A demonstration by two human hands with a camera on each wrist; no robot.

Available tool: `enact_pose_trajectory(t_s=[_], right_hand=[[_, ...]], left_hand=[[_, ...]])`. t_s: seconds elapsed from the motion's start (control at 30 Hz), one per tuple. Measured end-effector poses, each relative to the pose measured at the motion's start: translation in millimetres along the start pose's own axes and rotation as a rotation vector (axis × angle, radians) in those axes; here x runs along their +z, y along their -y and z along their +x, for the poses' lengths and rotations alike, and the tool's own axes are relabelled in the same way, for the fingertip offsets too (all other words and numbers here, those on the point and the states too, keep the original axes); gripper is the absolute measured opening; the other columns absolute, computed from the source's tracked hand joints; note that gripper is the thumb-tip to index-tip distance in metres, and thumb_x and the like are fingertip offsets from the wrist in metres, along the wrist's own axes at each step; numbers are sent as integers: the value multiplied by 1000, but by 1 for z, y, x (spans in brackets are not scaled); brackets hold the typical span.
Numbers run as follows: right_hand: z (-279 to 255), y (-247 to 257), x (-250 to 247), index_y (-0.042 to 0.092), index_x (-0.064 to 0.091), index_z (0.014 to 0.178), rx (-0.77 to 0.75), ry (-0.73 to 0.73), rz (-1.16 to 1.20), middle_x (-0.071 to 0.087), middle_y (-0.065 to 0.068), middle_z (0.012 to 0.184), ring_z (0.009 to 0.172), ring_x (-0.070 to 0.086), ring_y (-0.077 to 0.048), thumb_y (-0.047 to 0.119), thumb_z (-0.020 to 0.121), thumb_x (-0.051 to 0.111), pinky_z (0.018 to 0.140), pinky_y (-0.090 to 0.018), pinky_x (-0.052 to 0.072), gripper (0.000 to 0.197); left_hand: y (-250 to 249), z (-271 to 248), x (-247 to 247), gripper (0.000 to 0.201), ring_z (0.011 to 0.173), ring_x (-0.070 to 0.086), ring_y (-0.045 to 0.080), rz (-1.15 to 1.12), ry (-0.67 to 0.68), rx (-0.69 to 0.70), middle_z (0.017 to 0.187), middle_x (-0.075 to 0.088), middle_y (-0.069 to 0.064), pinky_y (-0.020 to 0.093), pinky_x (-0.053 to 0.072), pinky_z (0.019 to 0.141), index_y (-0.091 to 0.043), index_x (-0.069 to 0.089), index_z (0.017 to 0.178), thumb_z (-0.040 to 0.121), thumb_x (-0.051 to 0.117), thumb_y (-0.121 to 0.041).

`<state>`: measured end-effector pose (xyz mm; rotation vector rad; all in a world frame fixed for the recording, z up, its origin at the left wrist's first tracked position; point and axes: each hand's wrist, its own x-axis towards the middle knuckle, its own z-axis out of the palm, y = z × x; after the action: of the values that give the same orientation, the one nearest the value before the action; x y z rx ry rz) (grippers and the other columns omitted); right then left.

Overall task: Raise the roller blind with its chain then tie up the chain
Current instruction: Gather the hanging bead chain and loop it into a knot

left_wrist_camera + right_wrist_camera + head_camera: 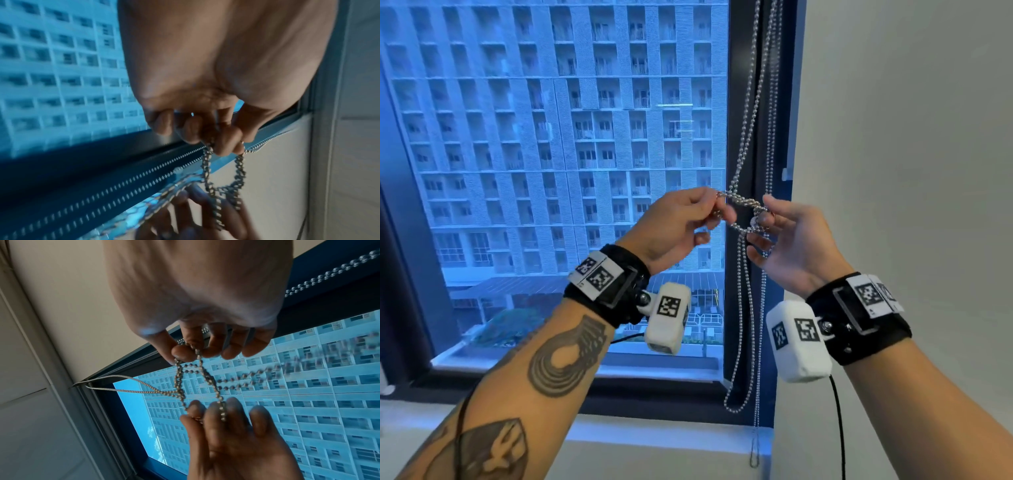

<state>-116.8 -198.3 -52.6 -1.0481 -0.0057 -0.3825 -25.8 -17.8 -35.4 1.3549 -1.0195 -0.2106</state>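
A silver bead chain (743, 201) hangs in several strands down the right side of the window. At chest height, part of it is twisted into a small loop stretched between my hands. My left hand (717, 205) pinches the loop's left end with thumb and curled fingers. My right hand (763, 216) holds the right end, its fingers hooked through the strands. The left wrist view shows the left hand (218, 139) gripping two runs of chain (207, 170). In the right wrist view my right hand (191, 352) pinches the chain (179, 379) opposite the left hand (222, 426). The blind itself is out of view.
The dark window frame (743, 325) stands just behind the chain, and a white wall (893, 137) fills the right. Slack chain loops (734, 407) dangle to the white sill (654, 431). A small white clip (785, 173) sits on the frame's right edge.
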Motion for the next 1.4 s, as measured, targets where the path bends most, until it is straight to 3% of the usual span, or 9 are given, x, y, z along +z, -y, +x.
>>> enact_pose_trajectory(t_s=[0.13,0.37,0.53,0.73,0.97,1.07,1.17,1.3,1.4], right_hand=[[2,6,-2,23,51,62,3,35,-22,46,3,69,67,48,-18,29,91,70,73,-34,37,36],[4,10,-10,19,39,57,-68,46,311,32,-3,60,61,45,-22,20,95,62,88,-34,49,44],[4,-3,-15,21,42,63,-129,90,1,12,3,59,49,12,-16,15,99,58,58,-30,37,40],[6,-21,-31,15,51,67,-154,99,-425,22,4,54,45,18,-13,9,95,69,45,-23,20,34],[1,-31,-40,8,66,82,-149,188,-611,30,5,51,45,18,-14,21,101,65,47,-23,16,24],[1,-31,-41,8,69,84,-148,202,-629,30,5,51,44,19,-13,25,104,61,46,-23,16,27],[2,-31,-42,7,69,83,-129,218,-640,29,1,55,46,19,-14,25,105,59,47,-23,18,30],[2,-29,-39,-9,68,97,-93,252,-580,50,-10,61,48,40,-21,16,102,62,50,-29,36,26],[4,-23,-27,-5,70,104,-101,288,-464,62,-18,75,53,48,-22,14,95,71,56,-33,46,22]], left_hand=[[1,3,-4,33,58,31,10,181,-58,-7,68,38,-2,33,16,62,-15,66,89,109,48,-33],[-9,1,-14,30,67,34,14,392,-129,14,73,34,3,32,26,65,-12,73,101,108,52,-33],[-9,-2,-16,19,72,46,16,357,-175,15,70,48,1,37,34,76,-23,74,95,102,60,-35],[-12,-1,-21,12,77,67,18,156,-149,-28,79,47,13,41,53,93,-16,67,98,96,69,-28],[-21,3,-17,7,58,33,16,205,-164,-8,73,33,3,27,38,64,-14,60,98,104,61,-16],[-27,7,-15,7,57,27,15,241,-161,35,71,30,4,28,48,66,-12,61,97,104,61,-11],[-31,11,-13,3,55,27,15,262,-144,67,68,29,5,37,61,82,-8,61,103,105,60,-11],[-25,15,-8,7,48,33,10,366,-88,105,64,31,2,33,53,68,-12,63,100,105,59,-14],[-18,16,-2,7,54,35,10,406,-70,91,63,30,-1,28,46,60,-12,63,102,106,58,-14]])
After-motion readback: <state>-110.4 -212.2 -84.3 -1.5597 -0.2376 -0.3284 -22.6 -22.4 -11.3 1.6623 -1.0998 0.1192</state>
